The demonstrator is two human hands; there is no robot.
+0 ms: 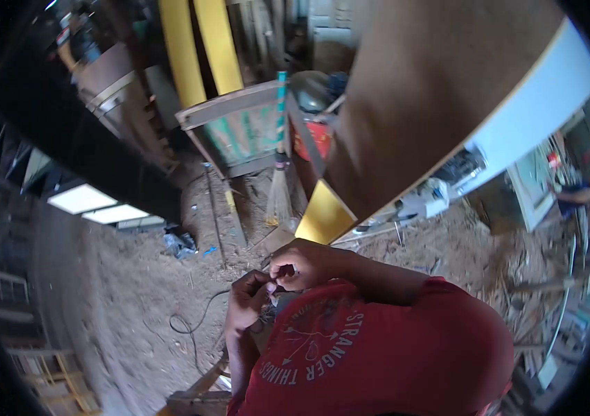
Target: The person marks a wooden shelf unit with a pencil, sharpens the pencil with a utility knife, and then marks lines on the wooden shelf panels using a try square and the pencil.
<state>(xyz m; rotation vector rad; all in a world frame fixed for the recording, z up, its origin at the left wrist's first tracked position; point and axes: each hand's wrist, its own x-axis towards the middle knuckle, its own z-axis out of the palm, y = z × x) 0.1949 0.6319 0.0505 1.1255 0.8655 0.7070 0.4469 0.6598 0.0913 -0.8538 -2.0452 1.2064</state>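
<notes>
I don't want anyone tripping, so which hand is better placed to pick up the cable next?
Probably the left hand: the cable loops on the ground on its side, nearer than to the right hand. The hands meet at the fingertips; whether they hold something small is unclear.

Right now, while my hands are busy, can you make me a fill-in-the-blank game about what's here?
The shirt is ____.
The last word printed on it is ____.
The two long boards near the top are ____.
The right hand is close to the ____ hand.

Missing words: red; THINGS; yellow; left.
</notes>
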